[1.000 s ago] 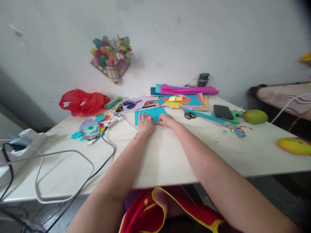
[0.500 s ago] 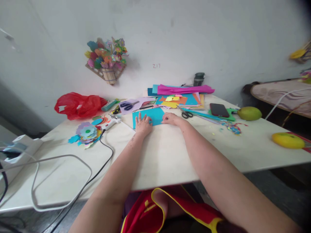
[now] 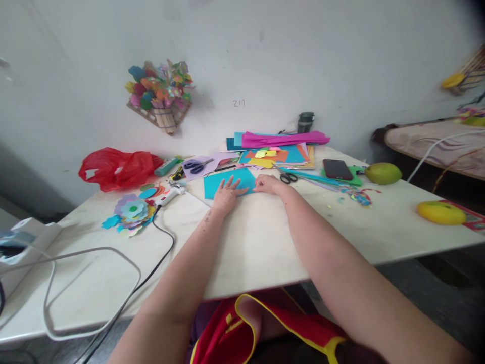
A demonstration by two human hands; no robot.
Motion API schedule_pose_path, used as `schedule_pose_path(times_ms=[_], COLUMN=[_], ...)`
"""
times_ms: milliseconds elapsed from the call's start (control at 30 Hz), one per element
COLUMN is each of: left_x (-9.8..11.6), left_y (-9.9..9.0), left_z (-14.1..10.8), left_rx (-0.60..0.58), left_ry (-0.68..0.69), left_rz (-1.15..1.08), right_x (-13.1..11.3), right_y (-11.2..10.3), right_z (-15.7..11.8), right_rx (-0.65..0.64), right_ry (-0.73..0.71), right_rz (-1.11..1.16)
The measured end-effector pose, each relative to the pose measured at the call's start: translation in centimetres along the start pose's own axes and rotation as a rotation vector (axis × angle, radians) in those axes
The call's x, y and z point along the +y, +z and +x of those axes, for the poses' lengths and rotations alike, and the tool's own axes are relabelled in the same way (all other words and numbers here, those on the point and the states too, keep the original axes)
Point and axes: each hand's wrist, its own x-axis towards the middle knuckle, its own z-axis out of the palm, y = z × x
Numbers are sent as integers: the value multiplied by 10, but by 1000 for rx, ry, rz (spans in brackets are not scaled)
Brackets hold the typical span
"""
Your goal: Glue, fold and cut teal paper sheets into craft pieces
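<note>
On the pale table point(image 3: 261, 247), the blue sheet point(image 3: 247, 178) could skew — if the flat, splayed left hand point(image 3: 226, 196) slips while the curled right hand point(image 3: 267, 184) — hold unclear — tugs.

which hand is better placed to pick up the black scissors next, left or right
Probably the right hand: it is at the blue sheet's right edge, close to the black scissors. The left hand lies spread on the sheet, farther from them.
</note>
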Motion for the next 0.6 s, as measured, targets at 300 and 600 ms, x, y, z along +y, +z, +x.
schedule_pose_path(times_ms=[300,600], left_x=[4,7], left_y=[-3,-5], left_z=[1,2], left_rx=[-109,-168], left_ry=[46,46], left_rz=[-17,-59], right_x=[0,6], right_y=[-5,-5], right_z=[-4,0], right_rx=[0,-11], right_ry=[37,103], right_rz=[-37,-88])
